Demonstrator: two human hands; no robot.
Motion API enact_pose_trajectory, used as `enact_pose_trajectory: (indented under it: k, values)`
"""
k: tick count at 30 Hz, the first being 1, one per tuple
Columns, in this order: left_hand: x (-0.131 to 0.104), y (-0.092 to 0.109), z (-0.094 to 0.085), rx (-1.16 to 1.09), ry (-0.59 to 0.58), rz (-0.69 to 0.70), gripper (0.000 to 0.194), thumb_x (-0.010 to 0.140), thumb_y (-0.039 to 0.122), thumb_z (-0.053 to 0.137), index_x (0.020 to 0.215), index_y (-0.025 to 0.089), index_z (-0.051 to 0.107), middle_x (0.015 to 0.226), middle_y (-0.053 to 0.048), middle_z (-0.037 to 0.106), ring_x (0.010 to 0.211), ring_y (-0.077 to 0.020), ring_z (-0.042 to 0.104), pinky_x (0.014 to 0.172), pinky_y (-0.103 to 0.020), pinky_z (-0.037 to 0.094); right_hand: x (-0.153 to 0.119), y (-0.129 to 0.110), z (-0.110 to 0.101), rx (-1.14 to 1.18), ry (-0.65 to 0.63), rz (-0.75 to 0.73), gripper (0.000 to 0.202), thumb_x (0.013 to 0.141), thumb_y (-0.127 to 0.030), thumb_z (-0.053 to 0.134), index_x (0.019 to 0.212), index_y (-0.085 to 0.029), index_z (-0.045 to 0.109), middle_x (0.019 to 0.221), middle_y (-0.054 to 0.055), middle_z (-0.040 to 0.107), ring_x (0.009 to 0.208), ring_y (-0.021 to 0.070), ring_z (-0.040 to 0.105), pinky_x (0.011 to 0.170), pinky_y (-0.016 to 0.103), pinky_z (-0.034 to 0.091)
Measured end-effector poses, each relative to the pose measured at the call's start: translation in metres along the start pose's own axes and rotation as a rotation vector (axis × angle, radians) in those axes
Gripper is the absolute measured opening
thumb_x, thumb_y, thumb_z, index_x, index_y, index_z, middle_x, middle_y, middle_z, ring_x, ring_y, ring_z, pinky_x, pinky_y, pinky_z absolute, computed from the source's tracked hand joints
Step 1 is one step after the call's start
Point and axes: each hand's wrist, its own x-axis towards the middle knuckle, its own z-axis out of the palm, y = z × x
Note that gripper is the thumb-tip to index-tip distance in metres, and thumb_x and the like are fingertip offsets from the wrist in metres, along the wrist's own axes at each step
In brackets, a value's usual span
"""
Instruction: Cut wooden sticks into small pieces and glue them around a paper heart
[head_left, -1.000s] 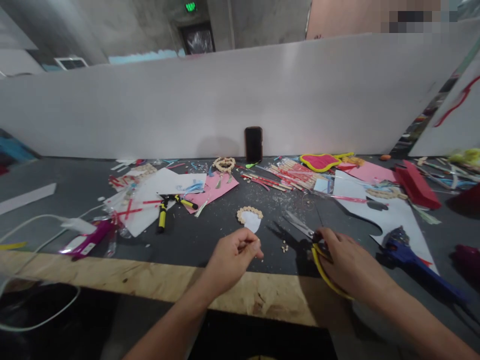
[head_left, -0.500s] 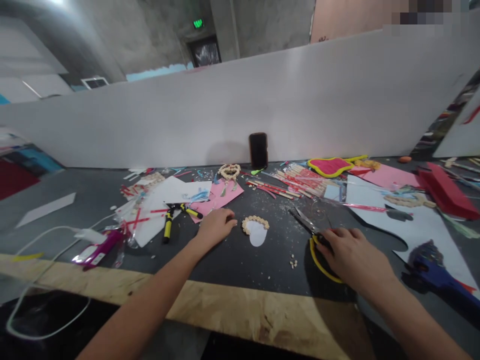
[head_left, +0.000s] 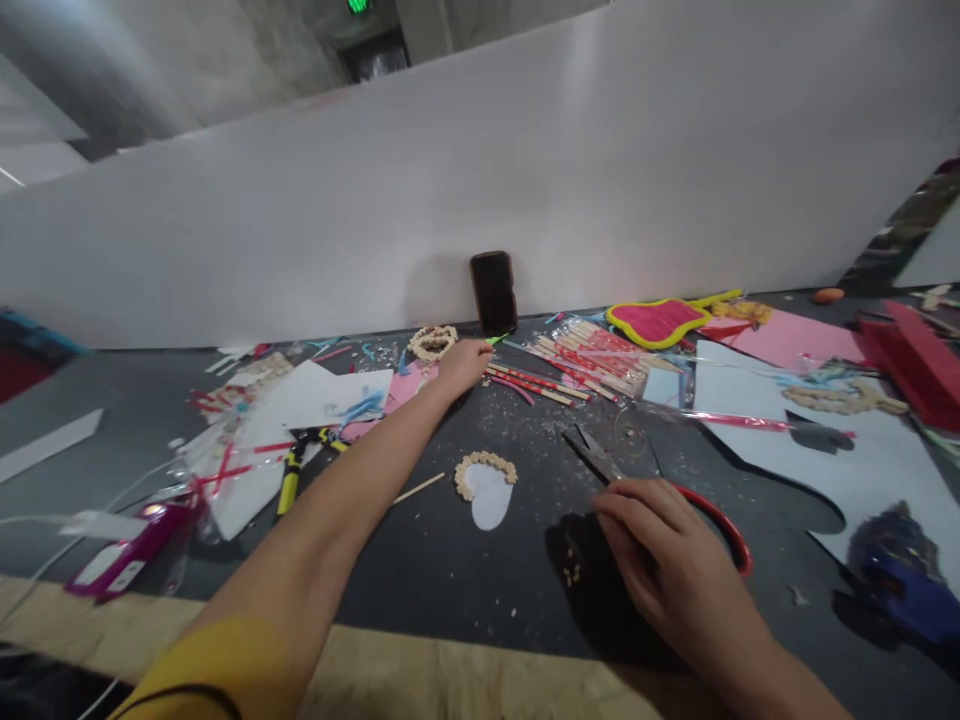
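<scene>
My left hand (head_left: 466,364) stretches to the back of the table, fingers drawn together beside the red-patterned wooden sticks (head_left: 540,384) and a small green piece (head_left: 498,340). What its fingertips hold, if anything, is too small to make out. My right hand (head_left: 671,560) is closed on a pair of scissors (head_left: 596,458); their blades point away to the left and a red handle loop shows behind the hand. Between my arms lies a white paper heart (head_left: 491,502), partly edged with small pale wooden pieces. Several loose bits (head_left: 572,568) lie in the right hand's shadow.
A phone (head_left: 494,292) leans on the white partition. Yellow-handled pliers (head_left: 291,475) and a purple device with a cable (head_left: 133,548) lie left. A thin stick (head_left: 420,488) lies by my left forearm. At right are cut white paper (head_left: 757,440) and a blue tool (head_left: 904,575).
My left hand has moved from beside the paper heart to the sticks at the back. My right hand has turned with the scissors, now showing a red loop instead of yellow. The view has shifted.
</scene>
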Motion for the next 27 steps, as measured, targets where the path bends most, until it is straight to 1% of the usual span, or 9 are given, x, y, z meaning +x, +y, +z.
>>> enact_pose_trajectory:
  k: [3, 5, 7, 10, 15, 17, 23, 25, 27]
  values:
    - [0.028, -0.001, 0.010, 0.047, -0.004, -0.030, 0.029, 0.085, 0.026, 0.045, 0.102, 0.024, 0.069, 0.107, -0.004, 0.069, 0.100, -0.0206, 0.061, 0.083, -0.027, 0.045, 0.001, 0.003, -0.002, 0.022, -0.047, 0.013, 0.017, 0.085, -0.017, 0.049, 0.098, -0.020, 0.060, 0.096, 0.008, 0.062, 0.087, 0.0178, 0.058, 0.072, 0.030, 0.051]
    - [0.040, -0.002, 0.015, 0.079, -0.012, -0.044, 0.028, 0.084, 0.027, 0.047, 0.099, 0.023, 0.070, 0.104, -0.006, 0.070, 0.098, -0.0220, 0.061, 0.083, -0.028, 0.045, 0.001, 0.004, -0.002, 0.042, -0.066, 0.023, 0.018, 0.085, -0.016, 0.048, 0.099, -0.021, 0.059, 0.096, 0.008, 0.062, 0.086, 0.0172, 0.059, 0.072, 0.029, 0.051]
    - [0.047, -0.003, 0.018, 0.110, -0.023, -0.045, 0.026, 0.081, 0.027, 0.051, 0.097, 0.021, 0.071, 0.101, -0.008, 0.071, 0.095, -0.0232, 0.062, 0.081, -0.030, 0.045, 0.000, 0.005, -0.002, 0.062, -0.079, 0.033, 0.019, 0.085, -0.015, 0.048, 0.100, -0.021, 0.059, 0.096, 0.008, 0.062, 0.085, 0.0170, 0.059, 0.071, 0.029, 0.052]
    - [0.050, -0.002, 0.020, 0.155, -0.030, -0.024, 0.023, 0.079, 0.027, 0.055, 0.093, 0.020, 0.071, 0.098, -0.009, 0.071, 0.094, -0.0256, 0.063, 0.081, -0.033, 0.045, 0.000, 0.005, -0.003, 0.084, -0.095, 0.041, 0.020, 0.085, -0.015, 0.047, 0.101, -0.021, 0.059, 0.096, 0.008, 0.062, 0.085, 0.0172, 0.059, 0.071, 0.029, 0.052]
    - [0.040, 0.004, 0.019, 0.202, -0.006, 0.037, 0.023, 0.082, 0.025, 0.050, 0.089, 0.016, 0.070, 0.101, -0.016, 0.068, 0.103, -0.0319, 0.058, 0.088, -0.043, 0.040, 0.001, 0.004, -0.003, 0.126, -0.131, 0.061, 0.019, 0.086, -0.015, 0.046, 0.098, -0.020, 0.059, 0.095, 0.008, 0.063, 0.083, 0.0160, 0.059, 0.071, 0.029, 0.052]
    - [0.035, 0.006, 0.016, 0.192, 0.018, 0.044, 0.024, 0.083, 0.026, 0.049, 0.089, 0.015, 0.069, 0.101, -0.017, 0.068, 0.104, -0.0326, 0.058, 0.089, -0.044, 0.038, 0.001, 0.004, -0.003, 0.121, -0.127, 0.073, 0.020, 0.086, -0.014, 0.045, 0.098, -0.020, 0.060, 0.095, 0.008, 0.063, 0.084, 0.0160, 0.060, 0.072, 0.029, 0.052]
    - [0.019, 0.000, -0.008, 0.047, 0.093, 0.037, 0.025, 0.083, 0.026, 0.046, 0.094, 0.018, 0.067, 0.096, -0.009, 0.070, 0.092, -0.0232, 0.062, 0.081, -0.032, 0.043, 0.003, 0.004, -0.003, 0.141, -0.111, 0.119, 0.018, 0.086, -0.017, 0.048, 0.096, -0.021, 0.061, 0.097, 0.007, 0.062, 0.087, 0.0157, 0.060, 0.076, 0.028, 0.051]
    - [0.009, -0.001, -0.017, -0.021, 0.097, 0.049, 0.024, 0.081, 0.023, 0.048, 0.094, 0.016, 0.067, 0.095, -0.009, 0.070, 0.087, -0.0212, 0.062, 0.077, -0.030, 0.045, 0.004, 0.004, -0.004, 0.167, -0.102, 0.134, 0.017, 0.086, -0.018, 0.047, 0.095, -0.021, 0.062, 0.096, 0.007, 0.062, 0.087, 0.0153, 0.060, 0.076, 0.028, 0.051]
    - [-0.010, 0.002, -0.024, -0.093, 0.080, 0.080, 0.025, 0.079, 0.020, 0.049, 0.096, 0.013, 0.066, 0.094, -0.009, 0.070, 0.084, -0.0194, 0.063, 0.075, -0.028, 0.046, 0.005, 0.004, -0.007, 0.195, -0.072, 0.144, 0.016, 0.086, -0.018, 0.048, 0.093, -0.021, 0.062, 0.094, 0.006, 0.063, 0.086, 0.0152, 0.061, 0.075, 0.027, 0.050]
